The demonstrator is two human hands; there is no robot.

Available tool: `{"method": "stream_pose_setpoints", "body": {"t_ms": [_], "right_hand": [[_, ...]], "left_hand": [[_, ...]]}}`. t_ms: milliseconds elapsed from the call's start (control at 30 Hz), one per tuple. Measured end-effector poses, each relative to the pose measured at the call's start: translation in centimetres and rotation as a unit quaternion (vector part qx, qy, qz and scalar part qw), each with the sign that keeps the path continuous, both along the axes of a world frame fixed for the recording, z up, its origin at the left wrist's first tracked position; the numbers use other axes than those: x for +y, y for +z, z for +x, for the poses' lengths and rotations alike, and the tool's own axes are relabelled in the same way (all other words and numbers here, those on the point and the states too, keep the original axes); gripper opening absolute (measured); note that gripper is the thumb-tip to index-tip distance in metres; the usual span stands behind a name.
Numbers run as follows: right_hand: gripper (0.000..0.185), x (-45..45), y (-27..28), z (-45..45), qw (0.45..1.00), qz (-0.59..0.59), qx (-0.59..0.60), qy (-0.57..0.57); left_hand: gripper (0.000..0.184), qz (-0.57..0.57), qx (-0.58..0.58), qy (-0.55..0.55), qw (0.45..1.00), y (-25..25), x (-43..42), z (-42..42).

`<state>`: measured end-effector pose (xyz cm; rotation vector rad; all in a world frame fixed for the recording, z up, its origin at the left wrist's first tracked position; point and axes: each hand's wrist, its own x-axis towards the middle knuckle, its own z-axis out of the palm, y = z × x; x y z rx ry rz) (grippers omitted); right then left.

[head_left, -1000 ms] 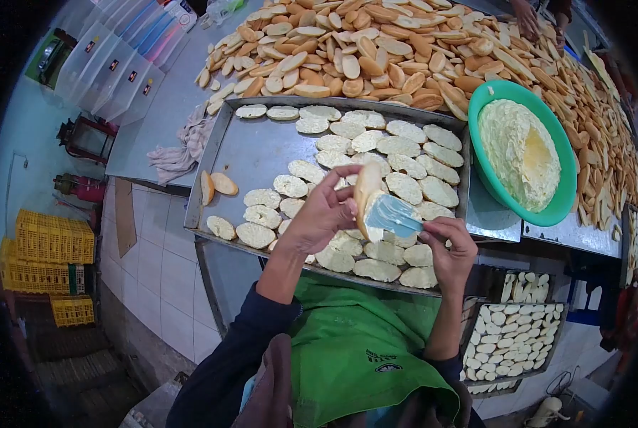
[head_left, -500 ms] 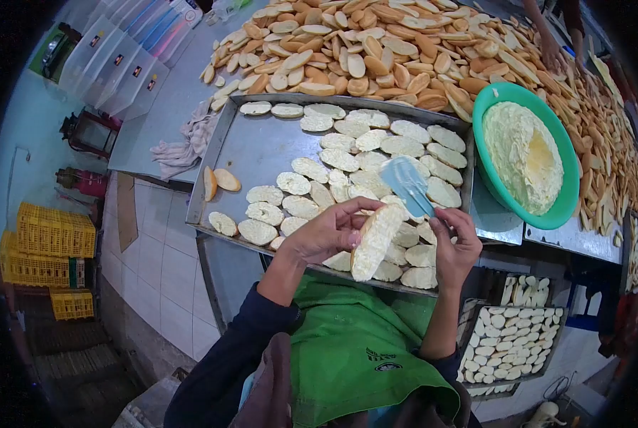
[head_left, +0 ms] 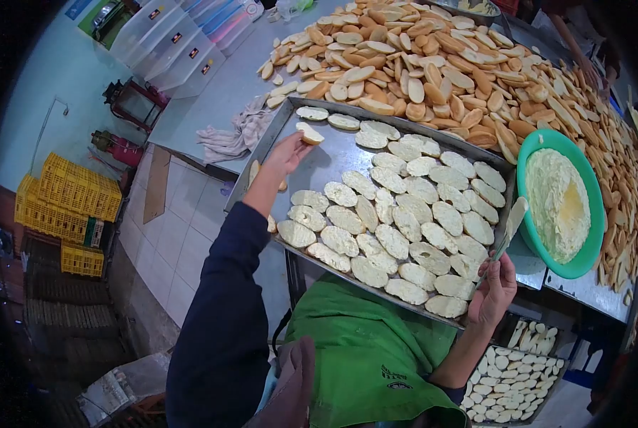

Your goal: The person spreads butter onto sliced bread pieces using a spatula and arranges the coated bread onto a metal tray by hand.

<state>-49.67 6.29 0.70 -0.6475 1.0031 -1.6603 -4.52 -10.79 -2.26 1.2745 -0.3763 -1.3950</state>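
A bread slice point(head_left: 310, 133) is pinched by the left hand point(head_left: 287, 153) near the far-left corner of the baking tray point(head_left: 327, 161); a spatula point(head_left: 515, 218) is clasped by the right hand point(head_left: 496, 291). Apparently buttery spread point(head_left: 551, 207) is held in the green basin point(head_left: 580, 268).

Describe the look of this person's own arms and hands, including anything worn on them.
The left hand and right hand are both ungloved. The left sleeve is dark navy, long and plain, stopping short of the wrist. The right sleeve, also dark, shows only near the elbow.
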Motion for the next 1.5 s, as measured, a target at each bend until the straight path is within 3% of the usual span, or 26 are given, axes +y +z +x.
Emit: {"method": "stream_pose_setpoints", "body": {"t_ms": [167,367,700,767,900,933,967,1000,1033,1067,1100,1133,1200,1233,1333,1400,1433,1467,1500], "right_hand": [[0.024,0.2,0.2,-0.2,1.000,0.009,0.000,-0.009],[0.024,0.2,0.4,-0.5,1.000,0.009,0.012,-0.019],[0.025,0.2,0.3,-0.5,1.000,0.019,-0.002,-0.020],[0.025,0.2,0.3,-0.5,1.000,0.013,-0.001,-0.016],[0.026,0.1,-0.1,-0.5,1.000,0.019,0.002,-0.015],[0.025,0.1,-0.3,-0.5,1.000,0.008,0.000,-0.011],[0.025,0.0,-0.4,-0.4,1.000,0.010,-0.002,-0.007],[0.025,0.0,-0.5,-0.3,1.000,0.012,-0.004,-0.004],[0.024,-0.1,-0.6,-0.1,1.000,0.012,-0.005,-0.002],[0.024,-0.1,-0.7,0.0,1.000,0.012,-0.007,-0.001],[0.024,-0.1,-0.8,0.2,1.000,0.015,-0.003,0.005],[0.023,-0.1,-0.8,0.4,1.000,0.018,0.002,0.011],[0.023,0.0,-0.7,0.5,1.000,0.017,0.013,0.011],[0.023,0.2,-0.6,0.6,0.999,0.018,0.024,0.015],[0.023,0.5,-0.3,0.6,0.998,0.020,0.061,0.025],[0.017,0.4,0.3,1.3,0.993,0.030,0.107,0.032],[0.016,0.4,0.2,1.7,0.992,0.045,0.103,0.058],[0.015,0.4,0.2,2.2,0.990,0.061,0.100,0.083],[0.014,0.3,0.6,3.0,0.988,0.070,0.092,0.107]], "left_hand": [[0.017,0.071,-0.083,0.149,0.983,-4.0,-3.1,2.3],[0.019,0.069,-0.079,0.207,0.973,-4.3,-3.9,1.5],[0.021,0.047,-0.084,0.151,0.984,-4.0,-4.3,1.6],[0.023,0.052,-0.055,0.082,0.994,-3.1,-3.7,2.5],[0.024,0.040,-0.109,0.062,0.991,0.8,-0.5,4.7],[0.032,0.023,-0.262,-0.070,0.962,1.9,0.6,5.5],[0.039,0.005,-0.403,-0.201,0.893,2.5,1.5,6.3],[0.039,0.008,-0.405,-0.199,0.893,2.6,2.5,7.0],[0.045,-0.028,-0.550,-0.319,0.772,2.6,3.5,7.5],[0.051,-0.063,-0.666,-0.423,0.611,2.5,4.5,7.4],[0.056,-0.059,-0.737,-0.408,0.535,2.0,5.7,7.0],[0.056,-0.061,-0.738,-0.408,0.534,2.1,6.5,6.3],[0.052,-0.001,-0.789,-0.425,0.442,2.7,6.9,5.1],[0.052,-0.006,-0.789,-0.427,0.441,2.7,6.6,5.0],[0.043,-0.026,-0.808,-0.338,0.481,2.9,5.8,4.4],[0.032,-0.079,-0.610,-0.188,0.766,3.3,6.0,2.1],[0.032,-0.082,-0.608,-0.192,0.766,4.0,6.4,0.0],[0.031,-0.080,-0.426,-0.173,0.884,5.3,7.3,-2.9],[0.030,-0.071,-0.224,-0.146,0.961,6.4,8.2,-5.4]]}}
